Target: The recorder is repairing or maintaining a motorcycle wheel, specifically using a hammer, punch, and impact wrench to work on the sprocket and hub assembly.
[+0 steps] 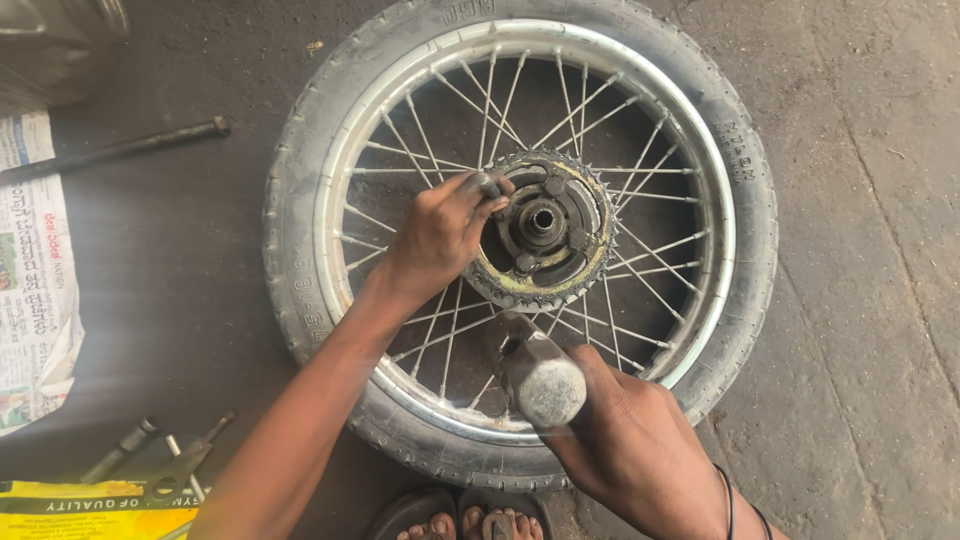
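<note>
Hammer (540, 375) gripped tight in right hand (640, 450), head over spokes; feels heavy, hard, hold by handle; left hand (435, 240) pinches small punch (490, 185) at sprocket (540, 230); wheel (520, 240) flat on floor (850, 300).

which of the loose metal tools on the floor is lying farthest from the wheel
The short tools at lower left beside the yellow packet; the long dark rod at upper left ends nearer the tyre.

You had a newspaper (35, 290) at far left, a rod (115, 150) above it, tools (165, 460) by yellow packaging (95, 510).
</note>
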